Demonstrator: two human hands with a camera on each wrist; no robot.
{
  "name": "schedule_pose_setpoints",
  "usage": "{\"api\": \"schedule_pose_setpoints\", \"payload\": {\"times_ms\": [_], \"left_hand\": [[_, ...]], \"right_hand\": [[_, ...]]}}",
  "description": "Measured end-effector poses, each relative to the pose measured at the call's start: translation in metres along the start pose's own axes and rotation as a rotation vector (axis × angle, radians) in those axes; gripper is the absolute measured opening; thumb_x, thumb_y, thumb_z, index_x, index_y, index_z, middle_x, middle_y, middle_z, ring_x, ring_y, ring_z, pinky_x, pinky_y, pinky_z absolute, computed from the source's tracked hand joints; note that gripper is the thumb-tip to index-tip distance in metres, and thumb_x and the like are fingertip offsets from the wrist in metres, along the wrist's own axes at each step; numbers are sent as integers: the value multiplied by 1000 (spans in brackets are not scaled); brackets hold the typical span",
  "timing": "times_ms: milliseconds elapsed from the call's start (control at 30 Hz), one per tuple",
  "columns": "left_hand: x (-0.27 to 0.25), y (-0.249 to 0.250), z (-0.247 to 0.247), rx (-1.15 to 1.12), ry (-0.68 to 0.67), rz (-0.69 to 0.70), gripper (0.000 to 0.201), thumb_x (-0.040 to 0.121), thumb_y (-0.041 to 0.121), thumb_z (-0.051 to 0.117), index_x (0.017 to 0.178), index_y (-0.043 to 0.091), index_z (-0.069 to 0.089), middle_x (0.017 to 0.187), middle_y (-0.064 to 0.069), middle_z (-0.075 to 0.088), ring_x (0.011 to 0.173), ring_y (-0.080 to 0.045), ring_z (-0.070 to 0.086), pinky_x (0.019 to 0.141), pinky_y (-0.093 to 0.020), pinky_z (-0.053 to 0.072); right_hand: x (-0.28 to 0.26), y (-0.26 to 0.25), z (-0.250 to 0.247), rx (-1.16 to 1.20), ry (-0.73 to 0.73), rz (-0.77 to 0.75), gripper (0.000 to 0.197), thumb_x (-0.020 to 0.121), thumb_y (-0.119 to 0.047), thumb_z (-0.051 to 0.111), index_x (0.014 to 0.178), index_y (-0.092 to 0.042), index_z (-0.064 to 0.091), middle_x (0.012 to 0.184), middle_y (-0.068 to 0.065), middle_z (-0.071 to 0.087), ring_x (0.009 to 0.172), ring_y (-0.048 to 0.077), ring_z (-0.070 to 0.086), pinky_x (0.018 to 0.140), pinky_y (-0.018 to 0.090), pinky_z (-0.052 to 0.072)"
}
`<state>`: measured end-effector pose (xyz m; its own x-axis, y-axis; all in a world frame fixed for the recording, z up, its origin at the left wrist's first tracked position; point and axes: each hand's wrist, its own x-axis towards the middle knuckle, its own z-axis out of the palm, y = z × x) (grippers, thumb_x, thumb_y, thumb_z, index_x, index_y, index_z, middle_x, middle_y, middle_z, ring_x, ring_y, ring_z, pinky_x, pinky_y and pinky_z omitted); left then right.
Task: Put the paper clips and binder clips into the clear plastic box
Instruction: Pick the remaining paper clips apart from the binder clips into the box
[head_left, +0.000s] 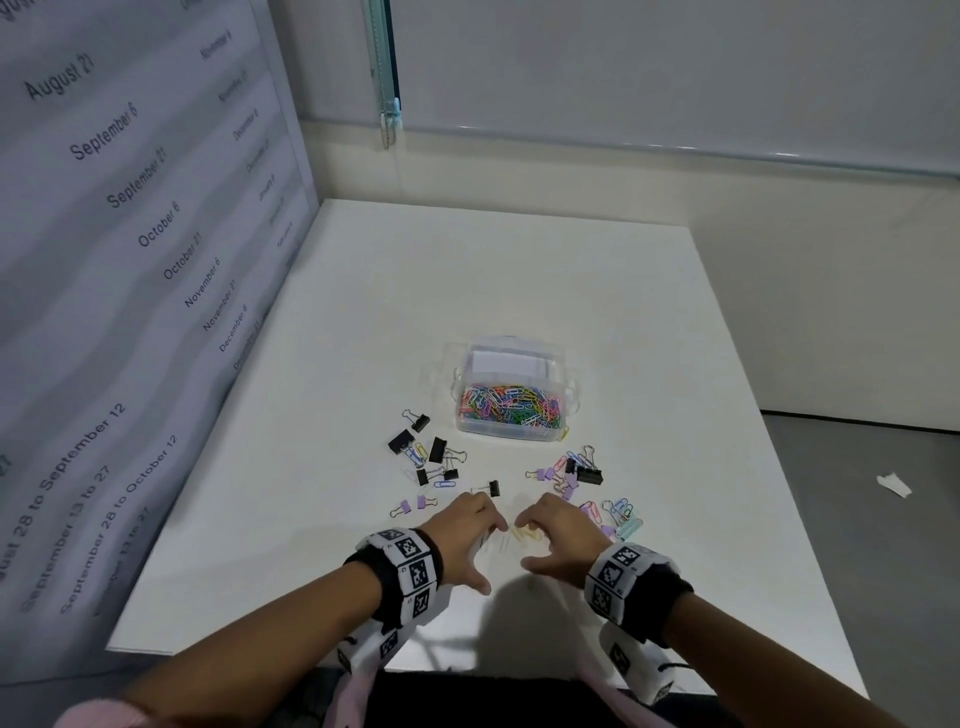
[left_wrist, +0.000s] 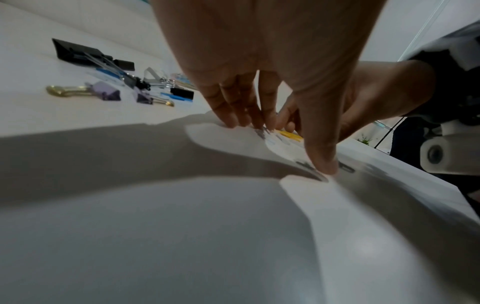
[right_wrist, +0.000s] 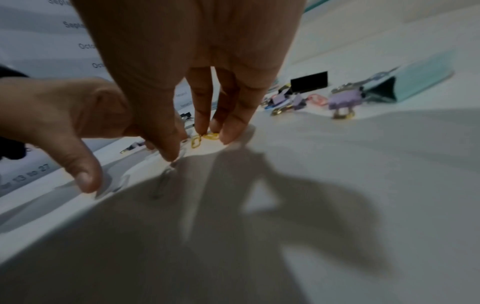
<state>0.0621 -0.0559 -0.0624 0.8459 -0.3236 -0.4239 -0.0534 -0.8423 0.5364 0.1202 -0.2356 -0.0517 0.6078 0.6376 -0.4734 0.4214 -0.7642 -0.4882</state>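
You are cupping left hand (head_left: 464, 530) and right hand (head_left: 562, 532) together around yellow paper clips (head_left: 524, 537), herding them for scooping; box (head_left: 511, 431) waiting at 12 o'clock.

Box: clear plastic box (head_left: 511, 395) at table centre, half full of coloured paper clips (head_left: 511, 408).
Black binder clips (head_left: 434, 452): at the box's 8 o'clock.
Lilac binder clips (head_left: 566, 480): at its 5 o'clock.
Hands: left hand (head_left: 462, 535) and right hand (head_left: 561, 540) at 6 o'clock, fingertips down around yellow paper clips (head_left: 522, 535).
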Motion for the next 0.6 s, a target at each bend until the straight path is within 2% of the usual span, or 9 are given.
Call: {"api": "schedule_pose_setpoints", "payload": {"times_ms": [100,167,267,400,467,533,600], "left_hand": [[-5,5,7,-12,-32,-7,67,68,26,80,125,14,48,127,-6,43,119,-22,39,98,-28,35],[-7,6,10,-44,-19,-5,65,68,22,79,125,14,47,124,-7,43,115,-23,44,96,-30,39],[-12,3,10,-69,44,-43,71,66,24,81,126,15,43,125,-4,39,114,-19,46,99,-30,41],[-14,0,11,-29,49,-118,73,68,30,79,128,14,42,128,-4,38,118,-18,43,101,-29,40],[-11,4,13,-53,44,-121,66,69,29,79,124,13,45,124,-6,42,113,-20,47,97,-28,41],[-6,9,13,-67,52,-120,57,72,26,77,119,11,49,119,-8,47,107,-22,50,89,-27,40],[0,14,11,-63,54,-126,48,75,24,74,115,9,52,115,-11,51,102,-25,53,84,-27,39]], "right_hand": [[-5,-3,8,11,-18,-40,46,75,-31,71,117,-19,57,100,-3,46,88,10,42,68,13,28],[-8,-1,7,28,-30,-51,50,73,-31,74,118,-20,56,99,-7,43,80,7,41,62,5,29],[-13,5,5,65,-38,-44,59,66,-29,80,118,-22,52,99,-6,42,67,-1,37,58,6,30],[-14,6,9,45,-72,-37,69,62,-25,83,122,-20,49,100,-5,36,66,-3,34,57,7,29],[-11,1,12,29,-77,-48,66,63,-23,83,121,-20,50,100,-4,37,67,6,39,59,10,31],[-7,-5,14,45,-58,-58,60,64,-23,82,117,-18,54,98,-4,39,75,13,43,61,11,32],[-3,-9,13,62,-30,-55,51,66,-22,80,112,-15,58,91,-7,40,77,10,41,61,9,30]]}}
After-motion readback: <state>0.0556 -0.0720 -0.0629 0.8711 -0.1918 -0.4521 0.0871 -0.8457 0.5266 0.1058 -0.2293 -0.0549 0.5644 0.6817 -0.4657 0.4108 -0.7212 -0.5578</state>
